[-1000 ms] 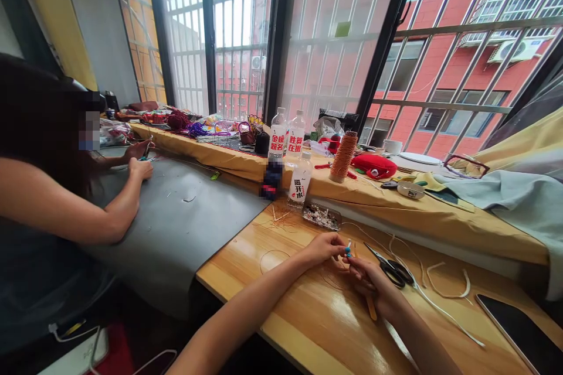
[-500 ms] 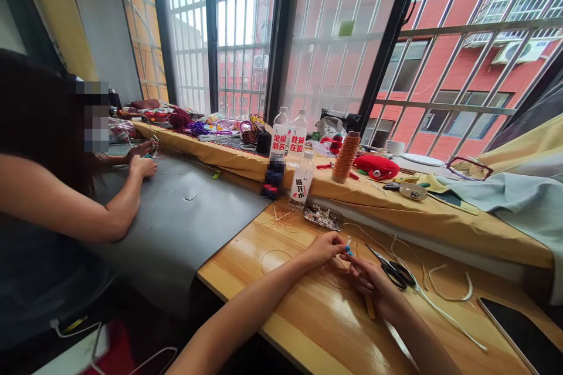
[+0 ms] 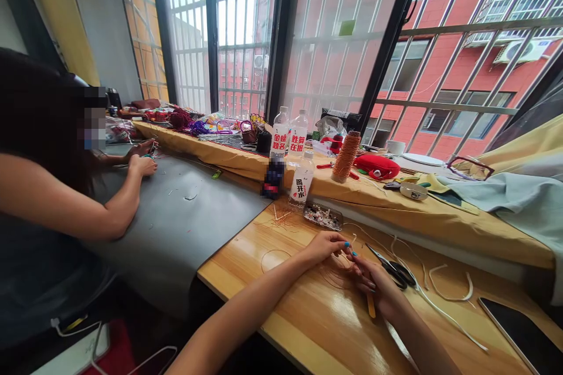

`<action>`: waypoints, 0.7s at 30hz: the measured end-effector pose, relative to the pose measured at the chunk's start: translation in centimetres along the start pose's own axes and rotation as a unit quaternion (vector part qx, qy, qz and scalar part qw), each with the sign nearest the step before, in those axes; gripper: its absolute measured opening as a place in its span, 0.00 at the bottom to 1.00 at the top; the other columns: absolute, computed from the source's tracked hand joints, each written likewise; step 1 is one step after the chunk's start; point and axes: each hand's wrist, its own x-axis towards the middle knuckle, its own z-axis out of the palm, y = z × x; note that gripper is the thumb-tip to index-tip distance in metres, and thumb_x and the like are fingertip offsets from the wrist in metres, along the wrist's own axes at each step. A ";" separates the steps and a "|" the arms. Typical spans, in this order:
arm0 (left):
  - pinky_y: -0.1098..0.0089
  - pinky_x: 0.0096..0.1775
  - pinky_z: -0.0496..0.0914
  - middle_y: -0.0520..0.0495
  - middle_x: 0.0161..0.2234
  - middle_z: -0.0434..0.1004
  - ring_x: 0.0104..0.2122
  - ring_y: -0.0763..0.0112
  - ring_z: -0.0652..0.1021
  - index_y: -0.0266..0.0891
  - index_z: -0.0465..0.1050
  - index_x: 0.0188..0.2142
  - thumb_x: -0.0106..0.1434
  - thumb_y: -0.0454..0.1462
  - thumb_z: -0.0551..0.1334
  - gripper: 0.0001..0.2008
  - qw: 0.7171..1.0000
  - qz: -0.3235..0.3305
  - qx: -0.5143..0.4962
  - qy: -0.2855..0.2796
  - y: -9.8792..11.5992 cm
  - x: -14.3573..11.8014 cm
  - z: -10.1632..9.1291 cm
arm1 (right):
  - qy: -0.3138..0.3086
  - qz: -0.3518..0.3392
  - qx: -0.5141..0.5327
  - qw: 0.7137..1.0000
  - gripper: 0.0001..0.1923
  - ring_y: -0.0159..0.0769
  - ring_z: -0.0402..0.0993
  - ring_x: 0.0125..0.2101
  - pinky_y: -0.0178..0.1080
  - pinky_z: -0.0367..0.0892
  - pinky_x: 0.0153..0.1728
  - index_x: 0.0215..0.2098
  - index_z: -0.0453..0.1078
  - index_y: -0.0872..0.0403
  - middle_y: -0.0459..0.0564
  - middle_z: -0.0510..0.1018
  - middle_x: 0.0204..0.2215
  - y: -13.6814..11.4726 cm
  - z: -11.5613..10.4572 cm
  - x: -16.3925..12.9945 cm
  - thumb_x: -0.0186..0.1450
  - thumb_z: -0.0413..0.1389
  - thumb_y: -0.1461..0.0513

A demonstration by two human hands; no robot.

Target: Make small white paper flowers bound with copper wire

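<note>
My left hand (image 3: 326, 247) is closed in a pinch above the wooden table, its fingertips meeting those of my right hand (image 3: 376, 281). Between them a short piece of white cord (image 3: 354, 237) sticks up; its lower end is hidden by the fingers. Both hands pinch at this cord. Thin brown thread (image 3: 336, 278) loops over the table below my hands. From under my right hand pokes a flat wooden stick (image 3: 372, 306). Black-handled scissors (image 3: 398, 272) lie just beyond the right hand, beside a long white cord (image 3: 453, 322).
A clear tray of small bits (image 3: 323, 217) and a water bottle (image 3: 301, 179) stand behind my hands. The cloth-covered ledge carries a spool of brown thread (image 3: 346, 157) and a red pouch (image 3: 377, 166). A phone (image 3: 519, 334) lies right. A co-worker (image 3: 65, 199) works at left.
My fingertips have shifted slightly, and the white cord's tip now stands a little farther right and bent over. The rest of the table looks the same.
</note>
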 end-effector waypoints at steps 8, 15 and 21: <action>0.73 0.32 0.61 0.53 0.22 0.69 0.26 0.77 0.68 0.32 0.67 0.25 0.43 0.44 0.63 0.16 0.999 -0.006 0.011 -0.036 -0.2 0.1 -0.4 | -0.002 0.004 0.007 1.000 0.05 0.15 0.44 0.07 0.21 0.43 0.06 0.26 0.64 0.58 0.38 0.61 0.11 0.1 -0.2 0.0 0.53 0.53 0.63; 0.72 0.34 0.62 0.53 0.22 0.69 0.26 0.76 0.70 0.33 0.64 0.23 0.39 0.45 0.66 0.18 0.999 -0.003 0.002 -0.051 0.0 -0.2 -0.3 | 0.005 0.018 -0.010 1.000 0.06 0.15 0.44 0.07 0.23 0.42 0.07 0.21 0.62 0.58 0.40 0.61 0.10 -0.3 0.3 -0.5 0.53 0.53 0.63; 0.74 0.33 0.62 0.53 0.23 0.69 0.26 0.76 0.69 0.33 0.67 0.26 0.42 0.40 0.66 0.14 0.999 -0.012 0.028 -0.032 0.1 -0.2 -0.1 | 0.001 0.024 -0.003 1.000 0.08 0.14 0.43 0.06 0.21 0.40 0.07 0.18 0.61 0.59 0.40 0.61 0.09 -0.5 0.7 -0.7 0.55 0.50 0.65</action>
